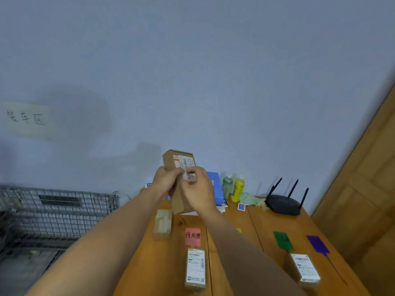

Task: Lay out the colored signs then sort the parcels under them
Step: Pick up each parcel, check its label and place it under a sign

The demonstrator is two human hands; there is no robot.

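Note:
Both hands hold a tall brown cardboard parcel (175,161) upright in the air above the table's far side; its white label faces me. My left hand (165,180) grips its left side, and my right hand (197,188) pinches the label area. On the table lie a red sign (192,236) with black writing, a green sign (282,240), a purple sign (317,245) and a yellow sign (239,230) mostly hidden by my right arm. One labelled parcel (195,268) lies below the red sign, another (305,269) below the green sign. A small pale parcel (162,224) lies left of the red sign.
The wooden table (158,263) backs onto a blue wall. At its rear stand a blue box (215,186), two bottles (233,188), a black router (282,202) and a small blue card (241,206). A wire cage (53,210) stands left; a wooden door (363,178) is right.

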